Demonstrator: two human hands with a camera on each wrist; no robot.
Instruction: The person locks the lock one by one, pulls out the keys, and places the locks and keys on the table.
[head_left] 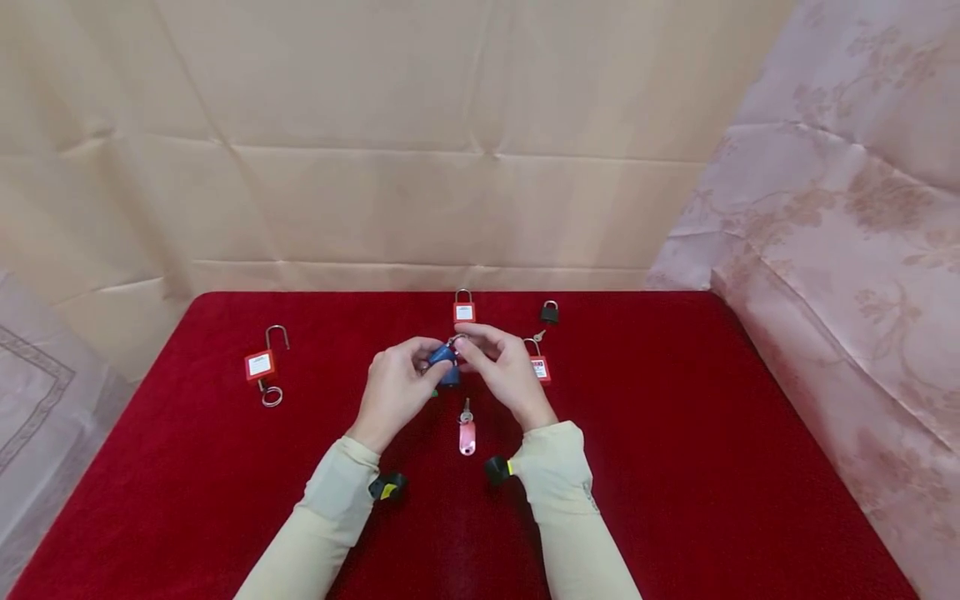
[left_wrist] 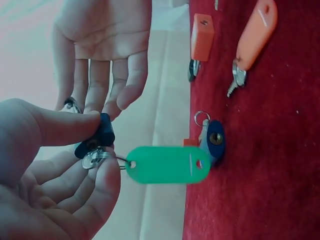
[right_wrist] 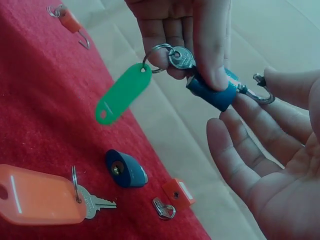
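Above the red table [head_left: 675, 467], my left hand [head_left: 429, 363] pinches a small blue padlock [right_wrist: 212, 91] between thumb and fingers. A silver key [right_wrist: 180, 57] sits in its keyhole, and a green tag [left_wrist: 167, 164] dangles from the key's ring. The padlock's shackle [right_wrist: 261, 94] stands out like an open hook toward my right hand [right_wrist: 250, 130]. That hand is open, palm up, its thumb and fingertips [left_wrist: 85, 100] right at the shackle. A second blue padlock [left_wrist: 215, 141] lies on the cloth just below the hands.
On the cloth lie a key with a pink tag [head_left: 467, 435], red padlocks [head_left: 464, 311] [head_left: 538, 367], a long-shackled red padlock [head_left: 260, 363] at the left with a ring, and a black padlock [head_left: 550, 312]. Draped cloth walls stand behind and to the right.
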